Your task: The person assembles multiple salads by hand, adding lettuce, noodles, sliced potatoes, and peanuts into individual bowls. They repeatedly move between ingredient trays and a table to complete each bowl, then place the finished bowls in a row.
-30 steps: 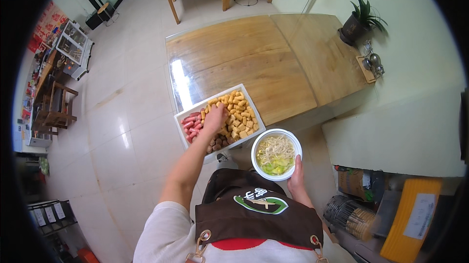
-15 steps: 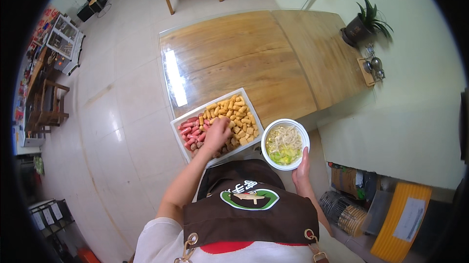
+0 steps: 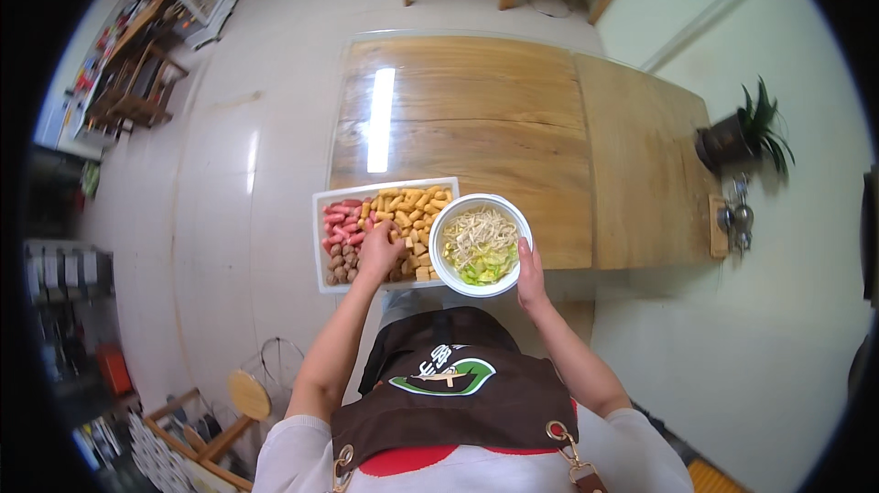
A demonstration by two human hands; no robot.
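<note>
Left hand (image 3: pixel 380 250): fingers pinched among yellow pieces in white tray (image 3: pixel 320 246), bench (image 3: pixel 476 127) front edge. Right hand (image 3: pixel 529 266): fingers gripping white bowl (image 3: pixel 481 244) rim; bowl at 3 o'clock from left hand, touching tray.

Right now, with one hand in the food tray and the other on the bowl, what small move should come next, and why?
Probably lift the left hand with a golden piece across to the white bowl. That hand rests on the yellow pieces in the white tray, and the right hand holds the bowl's rim just beside it. Whether the fingers have closed on a piece, I cannot tell.
</note>
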